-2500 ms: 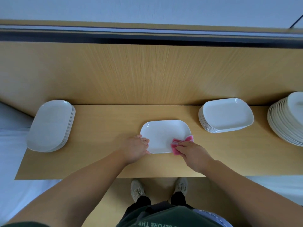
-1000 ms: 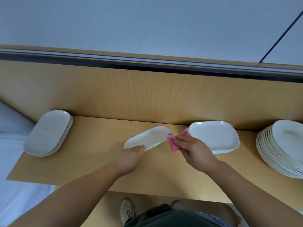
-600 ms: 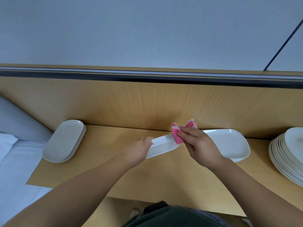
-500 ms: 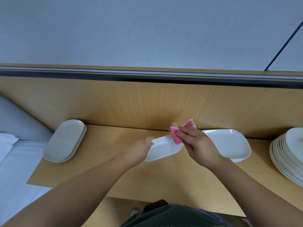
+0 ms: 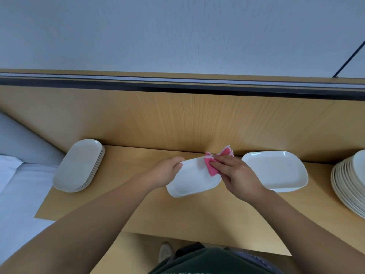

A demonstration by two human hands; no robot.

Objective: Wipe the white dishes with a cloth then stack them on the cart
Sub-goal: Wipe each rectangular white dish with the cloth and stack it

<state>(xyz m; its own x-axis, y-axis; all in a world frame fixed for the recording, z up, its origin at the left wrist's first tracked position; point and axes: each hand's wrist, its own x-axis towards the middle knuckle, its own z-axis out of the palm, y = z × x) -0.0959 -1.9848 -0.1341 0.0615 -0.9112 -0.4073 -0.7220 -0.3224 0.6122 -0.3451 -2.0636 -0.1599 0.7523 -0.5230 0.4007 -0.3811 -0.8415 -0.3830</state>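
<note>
Above the wooden shelf [image 5: 197,210], the left hand [image 5: 166,173] grips a white dish [image 5: 194,180] by its rim while the right hand [image 5: 235,175] pinches a pink cloth [image 5: 212,165] against it — stiff, smooth, breakable, likely slippery; best held by opposite rims.

Pale wall [image 5: 177,32] above; dark rail [image 5: 177,86] beneath it; white bedding [image 5: 17,194] far left; shoe [image 5: 165,252] on floor.

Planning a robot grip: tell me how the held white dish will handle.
The white dish looks rigid: the left hand holds it tilted by one end without sag. Its smooth surface is probably slippery, and it likely chips if dropped.
</note>
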